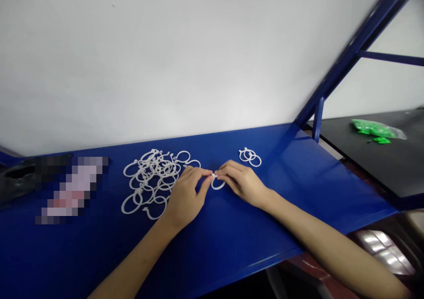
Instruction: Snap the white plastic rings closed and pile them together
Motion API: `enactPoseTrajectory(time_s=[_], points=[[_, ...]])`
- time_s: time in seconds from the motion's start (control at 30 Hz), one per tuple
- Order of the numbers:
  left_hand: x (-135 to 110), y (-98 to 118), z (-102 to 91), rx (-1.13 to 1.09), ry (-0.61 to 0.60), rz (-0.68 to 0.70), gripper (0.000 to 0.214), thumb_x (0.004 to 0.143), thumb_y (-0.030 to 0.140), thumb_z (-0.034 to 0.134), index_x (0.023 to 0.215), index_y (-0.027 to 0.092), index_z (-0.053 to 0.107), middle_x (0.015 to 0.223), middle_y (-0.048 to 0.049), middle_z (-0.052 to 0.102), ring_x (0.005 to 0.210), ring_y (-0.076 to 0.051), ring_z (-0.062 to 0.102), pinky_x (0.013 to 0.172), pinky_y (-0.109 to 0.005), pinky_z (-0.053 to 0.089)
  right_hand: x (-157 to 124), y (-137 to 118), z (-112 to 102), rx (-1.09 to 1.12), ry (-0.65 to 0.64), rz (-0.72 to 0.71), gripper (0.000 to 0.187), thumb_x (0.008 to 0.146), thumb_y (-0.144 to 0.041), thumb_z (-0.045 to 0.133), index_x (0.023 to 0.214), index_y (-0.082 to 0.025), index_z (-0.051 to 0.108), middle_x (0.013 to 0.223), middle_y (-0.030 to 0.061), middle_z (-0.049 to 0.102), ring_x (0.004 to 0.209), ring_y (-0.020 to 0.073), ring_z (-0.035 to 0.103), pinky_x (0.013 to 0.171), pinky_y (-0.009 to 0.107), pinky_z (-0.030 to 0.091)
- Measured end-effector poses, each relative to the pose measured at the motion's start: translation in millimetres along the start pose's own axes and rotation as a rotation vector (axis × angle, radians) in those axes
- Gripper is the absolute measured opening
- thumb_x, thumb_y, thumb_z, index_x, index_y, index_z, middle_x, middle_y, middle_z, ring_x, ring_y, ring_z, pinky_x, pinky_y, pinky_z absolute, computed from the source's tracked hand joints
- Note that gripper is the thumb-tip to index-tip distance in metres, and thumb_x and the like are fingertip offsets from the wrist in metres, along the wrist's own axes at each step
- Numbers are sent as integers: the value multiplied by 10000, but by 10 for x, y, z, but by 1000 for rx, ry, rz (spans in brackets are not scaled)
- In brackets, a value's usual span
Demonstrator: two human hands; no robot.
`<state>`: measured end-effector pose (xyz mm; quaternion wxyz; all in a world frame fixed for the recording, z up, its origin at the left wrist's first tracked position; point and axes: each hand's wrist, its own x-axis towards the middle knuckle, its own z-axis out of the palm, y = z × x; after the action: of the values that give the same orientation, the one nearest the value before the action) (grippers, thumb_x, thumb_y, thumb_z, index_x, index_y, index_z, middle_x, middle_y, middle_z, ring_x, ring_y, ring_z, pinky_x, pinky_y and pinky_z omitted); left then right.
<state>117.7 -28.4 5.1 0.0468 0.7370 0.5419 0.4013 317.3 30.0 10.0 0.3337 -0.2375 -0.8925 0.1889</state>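
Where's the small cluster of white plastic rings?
In the head view, the small cluster lies right of centre on the blue tabletop, beyond the right hand.

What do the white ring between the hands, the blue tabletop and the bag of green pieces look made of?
White ring: probably plastic, smooth and slightly dull, judging by its even colour.
Blue tabletop: perhaps painted metal, glossy, with soft reflections.
Bag: likely thin, glossy clear plastic; green pieces show through.

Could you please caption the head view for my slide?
Left hand and right hand pinch a white ring at a blue table, between a ring pile and a smaller cluster.
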Motion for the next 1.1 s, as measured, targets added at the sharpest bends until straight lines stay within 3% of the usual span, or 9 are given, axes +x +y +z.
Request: enactPoseTrajectory(time_s=[0.07,0.2,0.4,0.5,0.63,0.77,0.87,0.97,1.1], points=[[31,-77,-19,241,22,32,196,955,294,535,1038,186,676,954,-74,718,961,-249,620,899,-421,505,40,111,-84,-151,34,90,215,1033,-251,459,1109,-193,651,1096,96,642,920,178,665,796,297,553],[33,-238,-75,583,-70,30,283,936,346,553,1069,163,723,1032,-128,659,969,-301,550,870,-466,484,73,378,-348,-484,116,474,212,999,-245,517,1129,-200,679,1088,88,653,758,177,651,712,310,527],[16,-291,-135,592,-131,73,259,959,301,503,919,230,749,950,-96,634,899,-272,517,799,-436,461,57,565,-524,-562,118,733,213,932,-250,599,1107,-154,672,974,97,684,815,221,657,764,332,506],[23,-243,-140,468,-102,126,264,978,306,485,942,248,739,801,-58,650,835,-240,538,824,-416,457,64,514,-494,-616,161,715,243,933,-274,590,1129,-150,663,1041,131,661,843,244,652,730,347,510],[12,-155,-116,287,-84,166,247,987,303,487,999,259,730,760,-28,701,786,-199,582,829,-368,468,88,322,-423,-480,237,464,205,962,-280,560,1104,-171,660,979,103,660,884,235,639,774,357,518],[-16,-85,-83,211,-113,218,215,978,255,506,1034,230,712,896,-31,754,849,-194,622,844,-364,475,74,61,-223,-20,28,246,234,978,-327,574,1163,-194,625,942,46,693,801,167,652,751,305,526],[-39,-41,-62,153,-149,236,177,967,263,530,999,234,701,907,-18,760,864,-198,632,860,-379,479,30,-66,-39,167,-26,262,229,1012,-293,507,1207,-192,573,897,24,693,757,145,660,713,278,525],[-50,17,-36,-19,-109,72,129,944,296,566,979,234,674,919,-17,751,875,-188,663,842,-360,511,-6,-112,58,232,50,298,191,1027,-263,460,1189,-195,536,838,4,678,718,130,658,699,260,525],[-35,86,-10,-312,-54,-387,174,925,359,575,1008,217,631,895,-26,758,805,-181,718,718,-312,551,-16,-138,54,276,78,290,177,1021,-269,483,1173,-196,537,833,3,685,690,120,661,678,245,531]])
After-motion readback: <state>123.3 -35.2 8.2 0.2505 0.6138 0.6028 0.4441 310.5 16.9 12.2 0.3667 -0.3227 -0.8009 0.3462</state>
